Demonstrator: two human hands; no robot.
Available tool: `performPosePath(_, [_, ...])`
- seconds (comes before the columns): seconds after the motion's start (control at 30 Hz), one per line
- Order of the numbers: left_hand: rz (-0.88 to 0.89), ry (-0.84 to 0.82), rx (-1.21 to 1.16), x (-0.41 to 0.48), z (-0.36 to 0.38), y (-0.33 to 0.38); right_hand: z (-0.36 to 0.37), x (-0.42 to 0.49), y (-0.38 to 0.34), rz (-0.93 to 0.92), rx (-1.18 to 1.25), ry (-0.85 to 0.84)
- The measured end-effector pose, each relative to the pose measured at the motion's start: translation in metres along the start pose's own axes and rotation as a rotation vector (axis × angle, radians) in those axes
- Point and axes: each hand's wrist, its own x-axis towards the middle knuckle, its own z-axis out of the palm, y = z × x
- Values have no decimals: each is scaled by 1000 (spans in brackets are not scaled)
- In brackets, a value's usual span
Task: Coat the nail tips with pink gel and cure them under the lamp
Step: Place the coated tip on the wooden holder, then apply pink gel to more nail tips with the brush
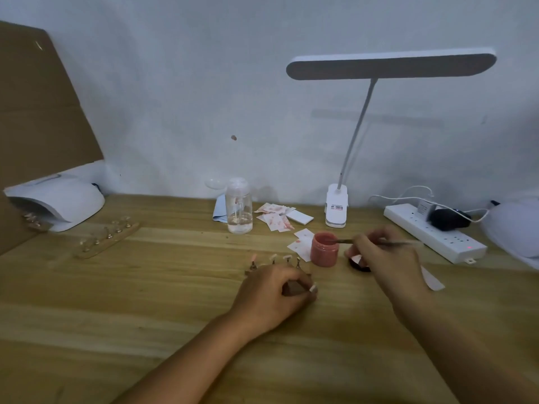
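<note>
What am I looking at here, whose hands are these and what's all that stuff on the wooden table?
No machine here: this is one picture from a camera worn on a person's head, looking down at their own hands over a wooden table. The right hand holds a thin brush, its tip at the open jar of pink gel. The left hand grips a small holder carrying nail tips. At far left sits a white curing lamp, with a wooden strip of tips beside it. Further back stand a clear bottle, pink-stained wipes, a desk lamp and a power strip.
</note>
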Motion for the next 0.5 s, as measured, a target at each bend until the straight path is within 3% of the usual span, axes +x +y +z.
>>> performPosePath(0.27, [-1, -27, 15, 5, 0, -4, 14, 40, -3, 87, -291, -119])
performPosePath(0.5, [-18, -32, 4, 6, 2, -3, 15, 44, 3, 78, -315, -132])
